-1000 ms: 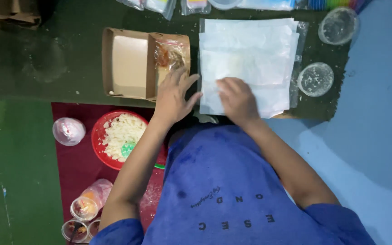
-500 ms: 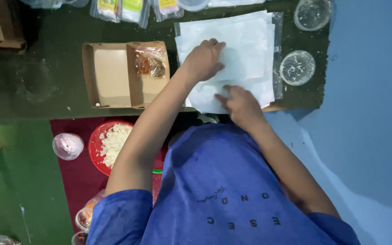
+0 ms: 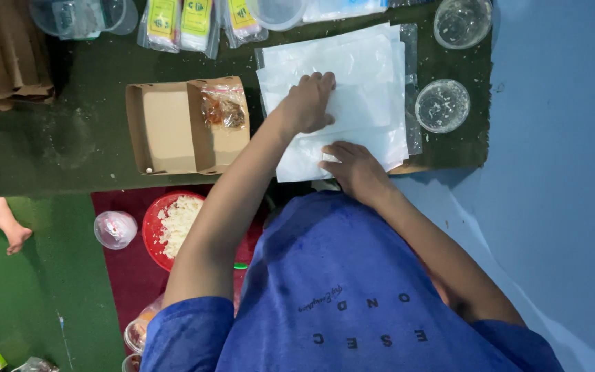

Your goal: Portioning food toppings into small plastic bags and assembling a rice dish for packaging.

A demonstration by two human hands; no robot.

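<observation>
Left hand [image 3: 309, 102] laid knuckles-up on the stack of white paper sheets [image 3: 352, 76], fingers curled onto the top sheet near its middle; whether pinching a sheet or only pressing cannot be told from this angle. Right hand [image 3: 354, 167] flat on the stack's near edge, fingers spread and open, pressing the paper down, gripping nothing. Stack lying on the dark green surface [image 3: 70, 145], toward its right half, on top of clear plastic that shows along its right side.

Just left of the stack, an open brown cardboard food box [image 3: 166, 127], two compartments side by side: left one bare, right one holding a small clear bag of reddish-brown food [image 3: 223, 109]. To the right of the paper, two round clear plastic lids or bowls [image 3: 442, 105], one near the stack's edge, the other at the far corner. Along the far edge, packets with yellow and green labels [image 3: 180, 21] and clear containers.

Below the surface, on a dark red mat, a red bowl of white rice [image 3: 173, 224] with a knotted clear plastic bag [image 3: 115, 229] just beside it. Another person's hand [image 3: 16, 238] at the left edge, well apart.
</observation>
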